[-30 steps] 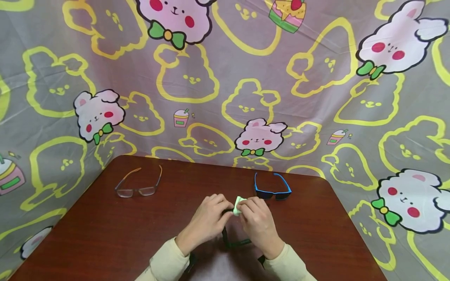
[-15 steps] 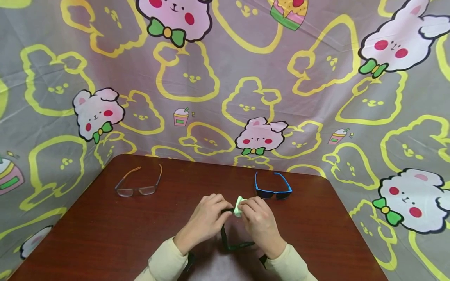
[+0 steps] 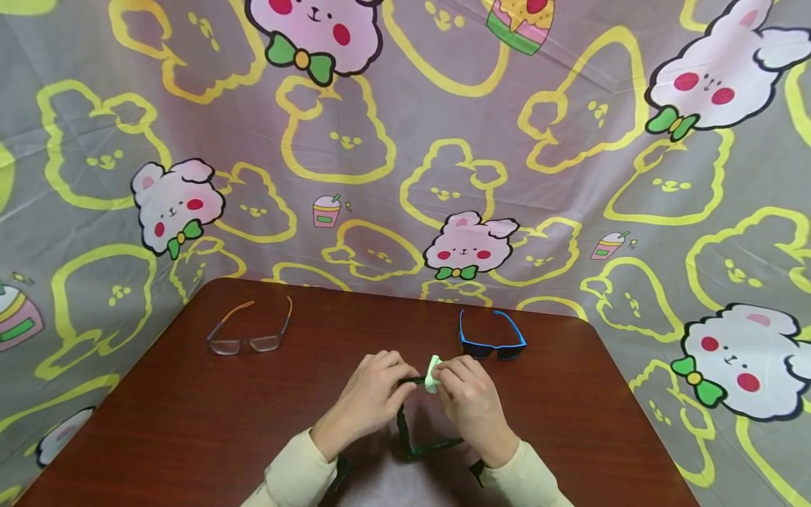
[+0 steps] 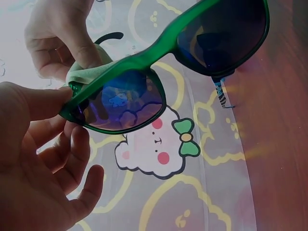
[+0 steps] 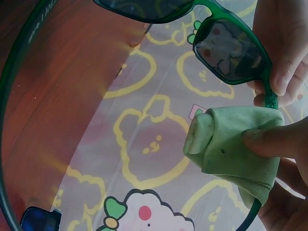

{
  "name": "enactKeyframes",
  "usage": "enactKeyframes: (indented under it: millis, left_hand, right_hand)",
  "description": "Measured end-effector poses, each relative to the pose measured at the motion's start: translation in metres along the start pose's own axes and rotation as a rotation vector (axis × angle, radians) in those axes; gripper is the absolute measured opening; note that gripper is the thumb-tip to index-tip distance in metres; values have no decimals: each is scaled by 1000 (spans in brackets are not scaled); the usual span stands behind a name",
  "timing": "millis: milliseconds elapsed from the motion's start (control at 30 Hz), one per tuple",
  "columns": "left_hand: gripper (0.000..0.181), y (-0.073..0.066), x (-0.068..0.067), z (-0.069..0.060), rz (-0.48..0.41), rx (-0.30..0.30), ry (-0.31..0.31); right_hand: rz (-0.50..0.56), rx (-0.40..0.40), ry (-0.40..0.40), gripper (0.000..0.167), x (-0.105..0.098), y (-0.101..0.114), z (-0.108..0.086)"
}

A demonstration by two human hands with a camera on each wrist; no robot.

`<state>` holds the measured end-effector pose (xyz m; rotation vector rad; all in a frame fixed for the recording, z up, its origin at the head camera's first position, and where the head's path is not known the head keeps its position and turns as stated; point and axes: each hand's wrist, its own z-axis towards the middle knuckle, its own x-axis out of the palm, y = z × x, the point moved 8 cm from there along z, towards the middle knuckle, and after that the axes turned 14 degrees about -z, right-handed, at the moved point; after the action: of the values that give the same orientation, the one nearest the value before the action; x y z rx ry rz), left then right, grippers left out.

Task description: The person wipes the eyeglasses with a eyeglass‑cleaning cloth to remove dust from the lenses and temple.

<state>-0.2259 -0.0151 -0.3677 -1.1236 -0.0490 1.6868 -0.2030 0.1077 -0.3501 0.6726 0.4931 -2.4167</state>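
Pale green cloth (image 5: pixel 236 149) folded round one side arm of the green sunglasses (image 4: pixel 163 45)!
Here's the left hand (image 3: pixel 370 396), fingers pinching the frame by its hinge corner; the right hand (image 3: pixel 472 400) has thumb and fingers clamped on the cloth just beside it. The sunglasses hang above the tabletop (image 3: pixel 190 415), while blue-rimmed shades (image 3: pixel 494 347) lie just beyond the right hand and clear-lensed glasses (image 3: pixel 246 345) farther left.

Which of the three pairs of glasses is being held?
The green-framed sunglasses: the left hand grips one corner, the right hand pinches a cloth around a temple. The blue-framed sunglasses and clear-lensed glasses rest on the table, untouched.
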Motion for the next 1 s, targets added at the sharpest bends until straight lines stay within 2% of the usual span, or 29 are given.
enactKeyframes:
  millis: [367,767,1000]
  left_hand:
    - [7,3,-3,-1,0,-10,-10]
    - [6,6,-6,-1,-16,-33,-13]
    - [7,9,-8,-2,-12,-50,-16]
  right_hand:
    - [4,27,26,30,-2,-6,-2]
    - [9,20,-21,27,-7,-11,-2]
    - [25,45,-32,26,-10,-18,-5]
